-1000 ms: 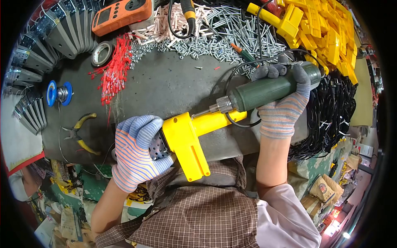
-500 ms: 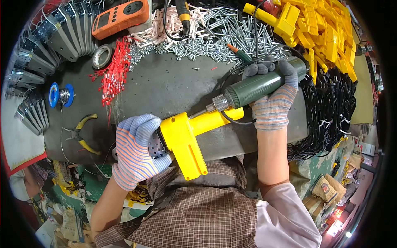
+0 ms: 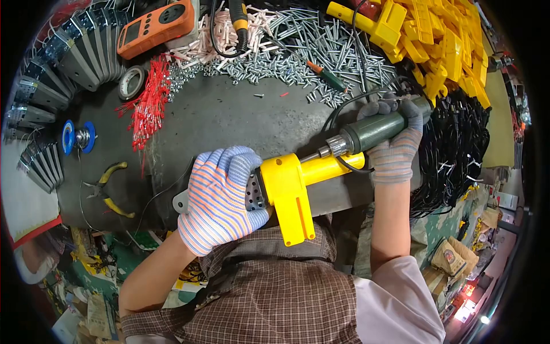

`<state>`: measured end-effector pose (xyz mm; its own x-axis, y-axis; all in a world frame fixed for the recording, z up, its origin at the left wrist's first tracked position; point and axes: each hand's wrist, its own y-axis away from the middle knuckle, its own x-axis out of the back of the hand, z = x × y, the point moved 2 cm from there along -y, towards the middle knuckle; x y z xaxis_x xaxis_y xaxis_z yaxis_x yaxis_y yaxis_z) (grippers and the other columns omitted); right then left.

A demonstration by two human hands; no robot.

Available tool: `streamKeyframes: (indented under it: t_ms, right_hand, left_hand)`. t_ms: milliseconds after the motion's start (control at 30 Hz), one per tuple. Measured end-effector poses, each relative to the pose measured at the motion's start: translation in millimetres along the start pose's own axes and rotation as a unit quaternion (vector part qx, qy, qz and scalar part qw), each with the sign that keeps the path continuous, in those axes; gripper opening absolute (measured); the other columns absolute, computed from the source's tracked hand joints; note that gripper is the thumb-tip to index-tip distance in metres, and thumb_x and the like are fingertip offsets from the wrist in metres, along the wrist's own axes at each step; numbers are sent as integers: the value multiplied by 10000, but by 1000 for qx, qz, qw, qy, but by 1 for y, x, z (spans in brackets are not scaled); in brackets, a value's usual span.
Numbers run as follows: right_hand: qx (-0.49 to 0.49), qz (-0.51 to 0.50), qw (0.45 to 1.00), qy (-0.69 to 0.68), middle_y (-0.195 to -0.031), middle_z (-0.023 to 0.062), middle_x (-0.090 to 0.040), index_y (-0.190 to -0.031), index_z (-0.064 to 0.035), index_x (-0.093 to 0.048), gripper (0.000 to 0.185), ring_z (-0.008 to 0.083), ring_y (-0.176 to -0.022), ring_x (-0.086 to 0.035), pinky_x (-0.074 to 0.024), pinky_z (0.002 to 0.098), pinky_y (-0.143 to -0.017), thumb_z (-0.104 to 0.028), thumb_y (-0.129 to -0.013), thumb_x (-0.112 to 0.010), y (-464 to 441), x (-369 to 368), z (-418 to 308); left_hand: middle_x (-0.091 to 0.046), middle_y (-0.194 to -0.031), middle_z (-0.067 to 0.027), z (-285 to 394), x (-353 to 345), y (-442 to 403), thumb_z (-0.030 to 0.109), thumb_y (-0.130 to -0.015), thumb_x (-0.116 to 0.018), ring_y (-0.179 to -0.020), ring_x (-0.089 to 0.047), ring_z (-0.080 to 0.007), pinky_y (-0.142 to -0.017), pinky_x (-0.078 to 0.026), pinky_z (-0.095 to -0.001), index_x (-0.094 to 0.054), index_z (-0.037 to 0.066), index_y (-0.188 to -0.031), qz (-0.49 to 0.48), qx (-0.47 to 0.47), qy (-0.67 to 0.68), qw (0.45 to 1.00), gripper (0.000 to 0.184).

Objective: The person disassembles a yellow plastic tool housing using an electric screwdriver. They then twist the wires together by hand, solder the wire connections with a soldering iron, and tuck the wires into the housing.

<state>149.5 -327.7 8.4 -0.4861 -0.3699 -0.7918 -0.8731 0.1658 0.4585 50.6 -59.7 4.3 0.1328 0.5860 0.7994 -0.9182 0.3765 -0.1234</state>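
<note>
"What furnishes this room? Read the clock from the middle of the scene."

"A dark-topped worktable (image 3: 229, 109) fills the centre, its surface scuffed. At nine o'clock sits a white surface (image 3: 26, 203) edged in red."

"And towards three?"

"An olive-yellow surface (image 3: 501, 123); I can't see what supports it."

"The floor?"

"Green floor (image 3: 444, 229) with pale patches shows at eight o'clock and between three and four, cluttered with scraps. Paper sacks (image 3: 451, 258) lie at four."

"Beyond those?"

"A pinkish stretch (image 3: 496, 249), too hazy to name."

"Any lights?"

"One bright white lamp (image 3: 485, 319) near four o'clock, beside a rosy glow (image 3: 466, 308)."
</note>
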Motion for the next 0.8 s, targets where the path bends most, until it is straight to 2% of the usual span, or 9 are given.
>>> streamKeyframes:
  t_ms: [200,300,367,400,433,500,633,700,800]
  right_hand:
    - [-22,7,1000,16,-729,71,-546,-887,-30,-572,183,205,-700,-569,-544,418,-751,-150,-776,-655,5,-1,1]
    - [-19,22,1000,11,-725,67,-538,-950,-11,-592,241,195,-705,-568,-541,415,-757,-158,-772,-663,9,1,-1]
    - [-33,-15,999,-2,-729,66,-544,-988,-6,-601,276,190,-691,-569,-535,411,-774,-165,-772,-667,12,4,-3]
    - [-25,-10,1000,7,-731,66,-548,-999,-4,-603,287,188,-682,-569,-533,409,-778,-167,-772,-667,13,3,-2]
    - [-18,-6,1000,16,-732,66,-552,-1010,-1,-605,297,186,-673,-570,-530,406,-783,-168,-771,-667,14,3,-1]
    - [-19,-5,1000,9,-730,66,-554,-1004,0,-605,293,187,-664,-569,-529,403,-780,-168,-772,-667,13,2,1]
    - [-28,-31,999,1,-727,63,-553,-989,5,-604,277,192,-672,-570,-527,400,-768,-167,-779,-658,13,3,-1]
    - [-25,-36,999,3,-732,64,-552,-999,8,-597,281,197,-684,-570,-527,397,-765,-165,-784,-651,16,2,0]
    - [-24,-82,996,5,-772,64,-552,-1038,-3,-584,299,206,-718,-574,-519,409,-801,-170,-796,-643,20,2,-2]
  left_hand:
    - [-558,-1091,-123,5,5,2,301,-540,-756,-1015,-533,-304,-898,-381,-426,-501,72,-1106,30,-16,-36,999,662]
    - [-565,-1107,-132,9,24,-7,263,-597,-750,-971,-562,-321,-885,-413,-429,-510,77,-1122,24,-41,23,999,607]
    - [-592,-1044,-145,-4,36,-14,215,-687,-721,-899,-593,-327,-846,-457,-416,-549,63,-1105,-6,131,296,946,477]
    - [-615,-955,-144,-11,40,-27,166,-764,-676,-836,-605,-330,-789,-485,-404,-598,50,-1047,70,66,166,981,316]
    - [-633,-941,-131,-18,41,-39,195,-789,-661,-852,-607,-321,-794,-479,-405,-634,53,-1000,130,56,27,990,256]
    - [-626,-988,-141,-34,35,-61,153,-815,-654,-869,-608,-306,-792,-483,-410,-629,52,-1009,134,85,-142,977,220]
    - [-631,-946,-144,-56,19,-84,199,-808,-659,-857,-604,-336,-757,-479,-440,-638,76,-1005,153,15,-232,960,233]
    - [-631,-868,-124,-50,18,-91,228,-796,-649,-807,-611,-317,-710,-473,-444,-637,84,-932,75,42,-352,932,198]
    - [-624,-819,-120,-49,14,-103,223,-793,-626,-778,-613,-310,-689,-468,-447,-610,89,-824,53,20,-406,912,139]
